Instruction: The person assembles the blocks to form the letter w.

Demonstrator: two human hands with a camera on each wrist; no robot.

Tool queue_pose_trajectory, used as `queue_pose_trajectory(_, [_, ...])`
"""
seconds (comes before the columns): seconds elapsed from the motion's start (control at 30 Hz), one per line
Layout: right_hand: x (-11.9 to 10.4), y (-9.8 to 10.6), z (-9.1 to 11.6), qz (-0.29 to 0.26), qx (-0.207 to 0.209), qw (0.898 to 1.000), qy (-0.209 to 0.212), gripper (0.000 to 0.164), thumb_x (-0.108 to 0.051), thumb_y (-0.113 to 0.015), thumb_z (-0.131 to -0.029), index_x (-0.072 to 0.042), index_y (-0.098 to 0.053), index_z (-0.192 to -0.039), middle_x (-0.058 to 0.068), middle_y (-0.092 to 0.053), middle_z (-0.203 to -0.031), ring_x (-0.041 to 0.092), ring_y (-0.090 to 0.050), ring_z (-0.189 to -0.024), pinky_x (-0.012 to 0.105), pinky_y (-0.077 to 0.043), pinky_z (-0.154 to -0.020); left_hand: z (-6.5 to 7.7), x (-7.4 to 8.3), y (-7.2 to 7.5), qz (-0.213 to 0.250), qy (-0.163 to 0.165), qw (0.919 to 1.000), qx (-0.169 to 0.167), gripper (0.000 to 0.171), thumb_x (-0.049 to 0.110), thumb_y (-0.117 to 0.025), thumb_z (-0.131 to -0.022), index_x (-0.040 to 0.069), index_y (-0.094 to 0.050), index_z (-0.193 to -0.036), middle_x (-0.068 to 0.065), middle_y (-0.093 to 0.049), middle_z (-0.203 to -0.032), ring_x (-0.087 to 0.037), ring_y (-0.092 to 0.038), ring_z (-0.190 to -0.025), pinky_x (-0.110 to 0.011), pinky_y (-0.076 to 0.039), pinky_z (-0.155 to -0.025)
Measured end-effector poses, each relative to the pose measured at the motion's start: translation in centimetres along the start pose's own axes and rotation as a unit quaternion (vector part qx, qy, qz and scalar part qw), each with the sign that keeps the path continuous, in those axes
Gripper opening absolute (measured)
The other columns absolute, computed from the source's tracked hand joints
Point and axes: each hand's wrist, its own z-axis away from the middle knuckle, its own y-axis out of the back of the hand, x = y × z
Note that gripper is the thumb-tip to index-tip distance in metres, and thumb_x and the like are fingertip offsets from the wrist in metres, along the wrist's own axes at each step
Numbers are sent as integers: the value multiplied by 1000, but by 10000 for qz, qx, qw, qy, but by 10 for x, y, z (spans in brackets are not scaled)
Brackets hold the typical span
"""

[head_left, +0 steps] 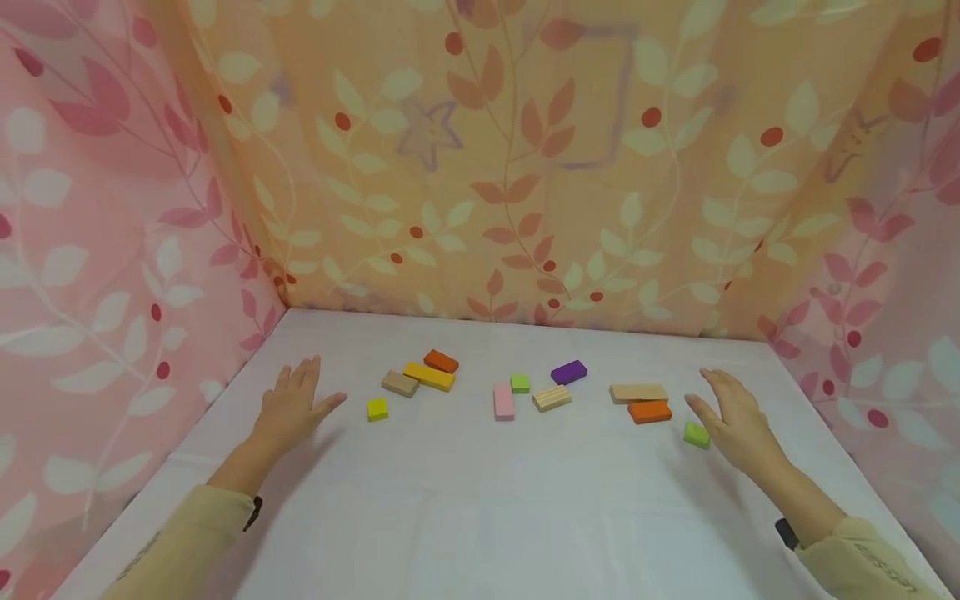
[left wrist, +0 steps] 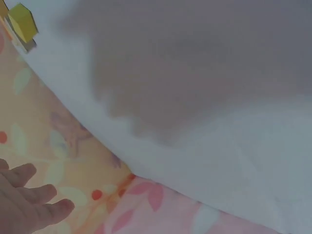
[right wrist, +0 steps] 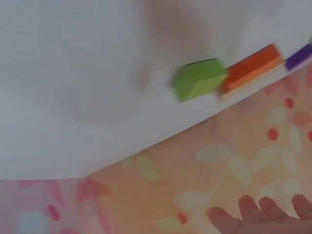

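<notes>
My left hand (head_left: pixel 291 410) hovers over the left part of the white table, fingers straight and spread, holding nothing. Nearest to it lies a small yellow block (head_left: pixel 377 409), also seen in the left wrist view as a yellow block (left wrist: pixel 23 23). On the right, my right hand (head_left: pixel 737 425) is held above the table with its fingers extended and nothing in them. Close by its thumb sits a light green block (head_left: pixel 697 434); the right wrist view shows this green block (right wrist: pixel 201 79) beside an orange block (right wrist: pixel 252 68).
Left group: a grey-brown block (head_left: pixel 401 383), a long yellow block (head_left: pixel 429 376) and an orange block (head_left: pixel 441 361). Middle: pink (head_left: pixel 504 402), green (head_left: pixel 520 383), ridged wooden (head_left: pixel 552 398) and purple (head_left: pixel 569 372) blocks. Right: a plain wooden block (head_left: pixel 637 392) behind an orange one (head_left: pixel 649 412). Patterned curtains (head_left: pixel 495 167) enclose the table.
</notes>
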Motion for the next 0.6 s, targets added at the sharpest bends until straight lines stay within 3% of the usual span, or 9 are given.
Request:
queue_pose_trajectory(0.13, [-29, -11, -8, -527, -100, 9983, 229, 66, -35, -47, -103, 14, -29, -143, 39, -26, -144, 59, -23, -130, 73, -21, -100, -6, 12, -9, 90, -64, 9999, -53, 84, 45, -55, -97, -14, -22, -146, -36, -28, -147, -59, -20, -133, -76, -23, -97])
queue_pose_trajectory(0.27, [-54, -25, -19, -964, -172, 9945, 368, 63, -31, -51, -102, 13, -31, -143, 36, -28, -145, 55, -24, -133, 69, -21, -104, -14, 23, -19, 155, 27, 9994, -316, 81, 43, -56, -97, -14, -25, -146, -34, -31, -147, -57, -25, -133, -74, -25, -98])
queue_pose_trajectory(0.43, [-82, -46, -34, -1404, -226, 9892, 365, 60, -30, -53, -101, 8, -34, -143, 31, -32, -145, 50, -35, -129, 66, -34, -99, -27, 33, -29, 290, 311, 9973, -594, 79, 40, -58, -96, -14, -27, -145, -36, -36, -143, -54, -33, -129, -71, -29, -99])
queue_pose_trajectory(0.6, [-111, -65, -50, -1802, -364, 9826, 270, 59, -29, -56, -100, 5, -35, -144, 29, -34, -147, 47, -42, -127, 60, -43, -96, -40, 34, -36, 446, 495, 9952, -720, 79, 40, -58, -97, -13, -25, -146, -37, -37, -142, -54, -36, -128, -67, -31, -100])
